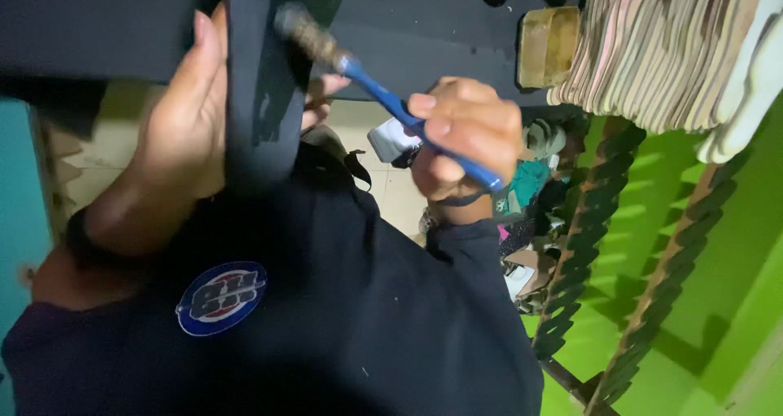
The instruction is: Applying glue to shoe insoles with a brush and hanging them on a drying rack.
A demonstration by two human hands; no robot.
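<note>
Right hand (461,143) clenched around the blue handle of a toothbrush (383,94); its worn, brownish bristle head sits against a dark shoe sole piece (261,114). Left hand (183,114) grips that sole piece along its edge, fingers extended up its side. Dark table surface (432,33) lies behind. Stack of pale insoles (661,49) at upper right, beside a small yellowish tub (548,46). Green wall (718,245) beyond.

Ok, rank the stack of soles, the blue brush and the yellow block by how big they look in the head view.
1. stack of soles
2. blue brush, long but thin
3. yellow block
The brush sits nearer the camera, so its rank over the block is unsure.
</note>
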